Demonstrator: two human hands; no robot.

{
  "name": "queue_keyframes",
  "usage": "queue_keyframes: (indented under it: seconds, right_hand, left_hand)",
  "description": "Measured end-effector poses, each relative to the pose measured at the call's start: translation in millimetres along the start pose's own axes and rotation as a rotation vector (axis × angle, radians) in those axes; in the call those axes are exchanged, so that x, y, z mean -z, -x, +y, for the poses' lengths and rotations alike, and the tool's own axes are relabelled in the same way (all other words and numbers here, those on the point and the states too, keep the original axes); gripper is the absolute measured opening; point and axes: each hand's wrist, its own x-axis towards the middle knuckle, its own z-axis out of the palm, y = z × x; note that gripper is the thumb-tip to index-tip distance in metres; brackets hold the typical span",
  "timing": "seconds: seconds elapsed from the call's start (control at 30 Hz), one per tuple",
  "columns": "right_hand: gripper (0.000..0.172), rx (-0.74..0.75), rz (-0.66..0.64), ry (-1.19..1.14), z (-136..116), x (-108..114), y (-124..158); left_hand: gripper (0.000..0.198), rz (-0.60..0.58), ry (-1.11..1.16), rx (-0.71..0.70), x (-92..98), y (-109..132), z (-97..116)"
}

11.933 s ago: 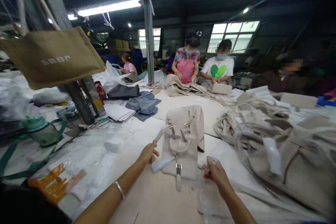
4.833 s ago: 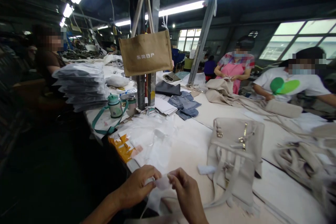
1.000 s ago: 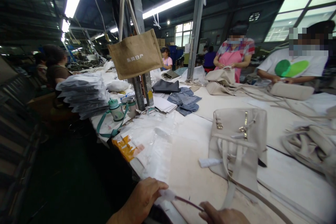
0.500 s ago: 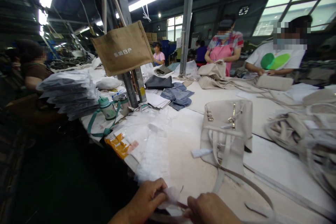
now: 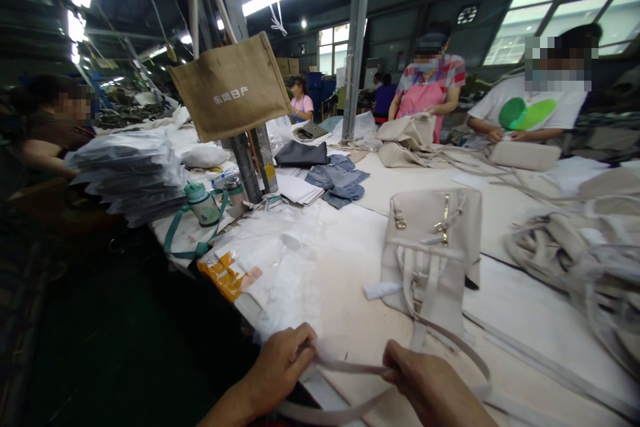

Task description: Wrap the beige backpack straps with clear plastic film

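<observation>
A beige handbag (image 5: 433, 247) with gold clasps lies flat on the white table (image 5: 360, 327) in front of me. Its long beige strap (image 5: 350, 367) runs from the bag down to the near edge. My left hand (image 5: 283, 367) pinches the strap's end at the bottom centre. My right hand (image 5: 430, 390) is closed on the same strap a little to the right, and the strap is stretched between them. A small white wrap (image 5: 383, 289) sits on a handle beside the bag.
A brown jute tote (image 5: 233, 90) hangs from a post (image 5: 250, 167). Clear plastic bags (image 5: 280, 260), a green bottle (image 5: 203, 203), stacked packed bags (image 5: 130, 173) and blue cloth (image 5: 337, 183) lie left. More beige bags (image 5: 565, 253) pile right. Several people work across the table.
My hands have drawn apart along the strap, which now runs taut between them. The white wrap I was pinching is no longer visible at my fingers.
</observation>
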Motion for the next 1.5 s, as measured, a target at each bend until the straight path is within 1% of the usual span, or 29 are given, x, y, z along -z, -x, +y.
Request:
queue_keyframes:
  seconds: [0.1, 0.17, 0.23, 0.3, 0.4, 0.47, 0.53, 0.6, 0.67, 0.7, 0.77, 0.83, 0.9, 1.0, 1.03, 1.07, 1.13, 1.2, 1.27, 1.3, 1.33, 1.37, 1.4, 1.43, 1.5]
  right_hand:
    - [0.008, 0.005, -0.012, -0.043, -19, -7, -16]
    - [0.009, 0.018, -0.022, -0.084, -26, -9, -21]
    - [0.018, 0.029, -0.035, -0.108, -20, -7, -17]
    - [0.022, 0.022, -0.045, -0.124, -5, -3, -8]
    - [0.009, -0.025, -0.022, -0.11, 13, 1, 0]
    - [0.01, -0.041, 0.003, -0.096, 11, -1, -5]
    - [0.011, -0.028, 0.018, -0.065, 0, -5, -15]
    - [0.009, -0.002, 0.035, -0.015, -10, -9, -24]
    - [0.006, 0.019, 0.055, 0.004, -14, -11, -28]
    - [0.01, 0.024, 0.069, -0.011, -13, -11, -27]
    - [0.011, 0.022, 0.105, -0.055, -6, -12, -27]
    - [0.007, 0.002, 0.156, -0.05, 2, -14, -31]
    - [0.008, -0.002, 0.216, 0.046, 7, -16, -42]
    - [0.007, 0.045, 0.27, 0.229, 4, -22, -55]
    - [0.011, 0.074, 0.301, 0.287, 1, -26, -56]
    - [0.019, 0.109, 0.338, 0.333, -2, -32, -53]
    - [0.033, 0.223, 0.404, 0.378, -10, -51, -43]
    - [0.035, 0.367, 0.401, 0.339, -19, -82, -32]
    - [0.042, 0.479, 0.39, 0.307, -25, -117, -25]
    - [0.044, 0.514, 0.404, 0.318, -26, -133, -23]
    - [0.042, 0.533, 0.431, 0.34, -25, -145, -23]
    - [0.037, 0.539, 0.457, 0.355, -22, -152, -23]
    - [0.032, 0.533, 0.454, 0.348, -17, -153, -22]
    - [0.027, 0.503, 0.425, 0.316, -9, -148, -20]
    - [0.016, 0.376, 0.324, 0.228, 14, -122, -11]
  left_hand:
    - [0.011, -0.057, -0.077, -0.063, -8.0, -8, 17]
    - [0.011, -0.07, -0.115, -0.082, -7.8, -12, 22]
    - [0.011, -0.048, -0.129, -0.074, -2.5, -15, 19]
    - [0.012, -0.016, -0.116, -0.048, 3.9, -16, 13]
    - [0.012, -0.002, -0.1, -0.024, 5.0, -18, 8]
    - [0.011, -0.017, -0.116, -0.046, -1.6, -22, 11]
    - [0.01, -0.037, -0.138, -0.088, -9.6, -27, 16]
    - [0.01, -0.054, -0.151, -0.127, -13.6, -30, 18]
    - [0.01, -0.049, -0.148, -0.128, -11.7, -32, 16]
    - [0.011, -0.041, -0.142, -0.114, -9.3, -33, 14]
    - [0.012, -0.018, -0.126, -0.076, -5.2, -35, 8]
    - [0.014, 0.003, -0.112, -0.066, -5.4, -39, 4]
    - [0.013, 0.029, -0.088, -0.098, -10.7, -48, 1]
    - [0.011, 0.073, -0.021, -0.113, -21.2, -62, -8]
    - [0.01, 0.083, 0.007, -0.096, -23.8, -65, -14]
    - [0.009, 0.087, 0.04, -0.07, -26.0, -67, -20]
    - [0.008, 0.092, 0.124, -0.02, -29.1, -68, -33]
    - [0.008, 0.098, 0.231, 0.015, -31.4, -66, -43]
    - [0.01, 0.105, 0.345, 0.03, -32.2, -62, -46]
    - [0.012, 0.108, 0.4, 0.031, -31.3, -61, -46]
    - [0.014, 0.111, 0.452, 0.031, -29.2, -59, -44]
    - [0.017, 0.118, 0.497, 0.031, -26.0, -56, -42]
    - [0.018, 0.129, 0.535, 0.031, -21.8, -53, -39]
    - [0.02, 0.14, 0.565, 0.033, -16.8, -49, -36]
    - [0.024, 0.152, 0.61, 0.039, -7.1, -39, -31]
